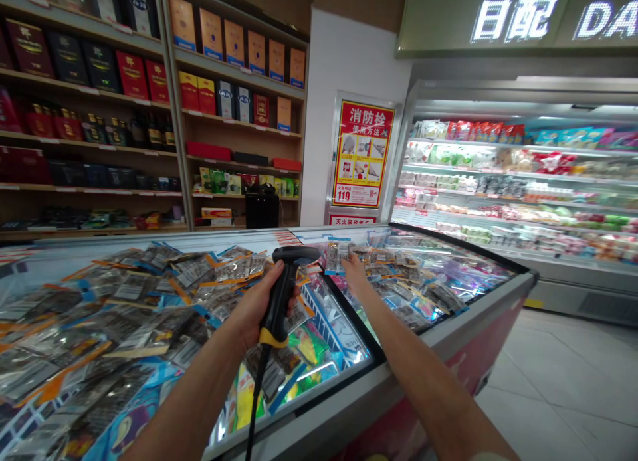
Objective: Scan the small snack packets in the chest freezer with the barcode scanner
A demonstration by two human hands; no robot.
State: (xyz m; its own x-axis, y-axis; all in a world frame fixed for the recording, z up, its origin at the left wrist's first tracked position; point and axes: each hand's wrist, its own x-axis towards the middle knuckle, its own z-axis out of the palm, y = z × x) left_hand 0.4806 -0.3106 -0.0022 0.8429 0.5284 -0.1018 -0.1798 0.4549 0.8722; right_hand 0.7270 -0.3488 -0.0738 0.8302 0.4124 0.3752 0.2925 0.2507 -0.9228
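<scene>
Rim point(478, 317) of chest freezer point(468, 360) on a slant from bottom centre up to centre right, pale grey, with a dark corner at the far end. Inside it, a black bar point(355, 320) from the centre down to the rim, between left hand point(258, 303) and right hand point(355, 275). At lower right, beyond the freezer's side, a stretch of pale floor tiles point(558, 374) up to the foot of the refrigerated shelves point(523, 162). At upper centre, above the hands, a red wall poster point(361, 152), well back from both; at upper left, wooden shelves point(239, 125) of boxes beyond the freezer's rear edge. At centre, only a narrow gap in the frame between nose of scanner point(279, 301) and packet point(336, 255).

Black scanner body, just left of centre, with a yellow band low on the handle and a dark cable down to the bottom edge. Gripped round the handle by the left hand, head towards the right. Flat, shiny packet just right of centre, with blue edging and a pale label. Held at its right side by the right hand, fingertips partly hidden. Across the left half, a heap of similar packets point(139, 321), glossy and overlapping, edged in orange or blue.
</scene>
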